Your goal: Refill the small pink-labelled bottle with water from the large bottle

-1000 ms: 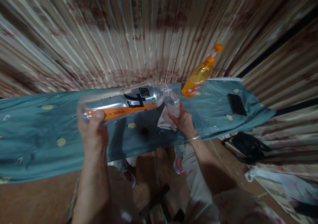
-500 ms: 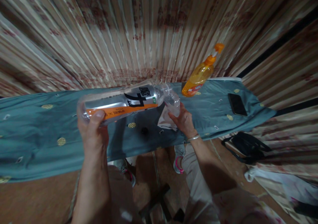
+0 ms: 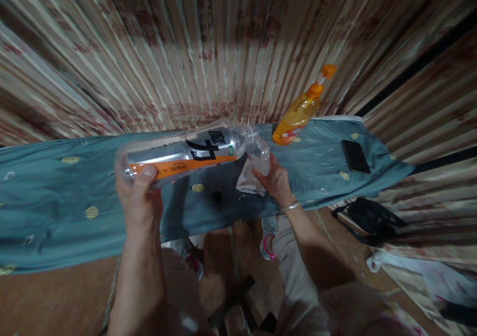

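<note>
My left hand grips a large clear plastic bottle with a silver and orange label, held almost level, its neck pointing right. The bottle's mouth rests over a small clear cup that my right hand holds on the teal cloth-covered table. A white cloth or tissue lies under the cup beside my right hand. A small black cap sits on the cloth between my hands.
An orange dish-soap bottle with a pump top stands at the table's back right. A black phone lies flat near the right end. A black bag sits on the floor to the right. Striped curtains hang behind.
</note>
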`<state>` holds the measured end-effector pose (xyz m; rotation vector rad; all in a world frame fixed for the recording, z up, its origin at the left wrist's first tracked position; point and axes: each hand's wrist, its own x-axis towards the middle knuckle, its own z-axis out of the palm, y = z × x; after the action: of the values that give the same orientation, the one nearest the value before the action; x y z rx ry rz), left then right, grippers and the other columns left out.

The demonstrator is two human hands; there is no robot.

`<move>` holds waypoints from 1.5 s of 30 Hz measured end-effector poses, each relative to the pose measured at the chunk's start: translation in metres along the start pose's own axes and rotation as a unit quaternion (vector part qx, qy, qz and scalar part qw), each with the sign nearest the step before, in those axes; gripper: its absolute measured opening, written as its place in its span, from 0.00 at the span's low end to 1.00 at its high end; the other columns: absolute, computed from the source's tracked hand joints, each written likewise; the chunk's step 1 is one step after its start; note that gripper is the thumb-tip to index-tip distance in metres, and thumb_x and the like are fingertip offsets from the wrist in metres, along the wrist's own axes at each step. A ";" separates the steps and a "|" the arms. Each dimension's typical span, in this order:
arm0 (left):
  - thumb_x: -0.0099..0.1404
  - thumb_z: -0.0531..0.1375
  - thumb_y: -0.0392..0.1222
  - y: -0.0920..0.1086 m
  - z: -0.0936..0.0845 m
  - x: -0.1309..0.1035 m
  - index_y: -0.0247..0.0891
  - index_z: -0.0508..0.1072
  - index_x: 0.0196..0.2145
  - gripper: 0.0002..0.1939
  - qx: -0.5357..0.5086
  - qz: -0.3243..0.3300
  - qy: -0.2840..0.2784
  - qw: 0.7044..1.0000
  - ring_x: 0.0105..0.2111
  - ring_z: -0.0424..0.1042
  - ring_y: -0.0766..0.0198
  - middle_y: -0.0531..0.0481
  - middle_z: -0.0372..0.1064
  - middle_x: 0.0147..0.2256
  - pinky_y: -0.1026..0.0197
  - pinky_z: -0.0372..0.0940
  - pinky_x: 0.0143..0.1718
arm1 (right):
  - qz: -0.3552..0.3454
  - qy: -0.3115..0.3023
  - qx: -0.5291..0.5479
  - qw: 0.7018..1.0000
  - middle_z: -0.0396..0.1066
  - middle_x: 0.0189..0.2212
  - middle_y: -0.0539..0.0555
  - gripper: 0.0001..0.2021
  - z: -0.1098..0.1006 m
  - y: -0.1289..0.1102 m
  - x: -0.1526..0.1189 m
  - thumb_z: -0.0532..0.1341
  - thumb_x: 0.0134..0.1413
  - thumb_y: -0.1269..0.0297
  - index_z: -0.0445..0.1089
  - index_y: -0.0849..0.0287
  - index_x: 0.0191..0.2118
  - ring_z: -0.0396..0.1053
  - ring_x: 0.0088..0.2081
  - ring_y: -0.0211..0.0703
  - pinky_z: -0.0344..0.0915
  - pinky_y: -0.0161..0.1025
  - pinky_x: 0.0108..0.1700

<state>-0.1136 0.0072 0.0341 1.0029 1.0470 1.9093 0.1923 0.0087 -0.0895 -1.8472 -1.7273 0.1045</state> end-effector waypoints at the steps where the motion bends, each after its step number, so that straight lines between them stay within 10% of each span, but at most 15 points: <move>1: 0.38 0.76 0.51 0.000 0.000 0.000 0.45 0.77 0.42 0.31 -0.001 0.000 0.000 1.000 0.32 0.70 0.61 0.52 0.71 0.36 0.52 0.77 0.33 | 0.001 0.000 -0.001 1.000 0.83 0.48 0.70 0.35 0.000 0.000 0.000 0.68 0.62 0.53 0.63 0.65 0.68 0.82 0.47 0.62 0.77 0.54 0.50; 45: 0.41 0.77 0.50 -0.005 -0.004 0.000 0.43 0.76 0.41 0.29 -0.010 0.001 0.002 1.000 0.30 0.70 0.63 0.53 0.70 0.35 0.49 0.77 0.35 | 0.015 -0.001 -0.004 1.000 0.82 0.48 0.72 0.35 -0.002 -0.003 0.000 0.69 0.60 0.55 0.63 0.65 0.68 0.82 0.49 0.65 0.77 0.54 0.49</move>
<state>-0.1159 0.0079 0.0287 0.9900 1.0268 1.9203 0.1907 0.0079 -0.0861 -1.8788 -1.7046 0.1107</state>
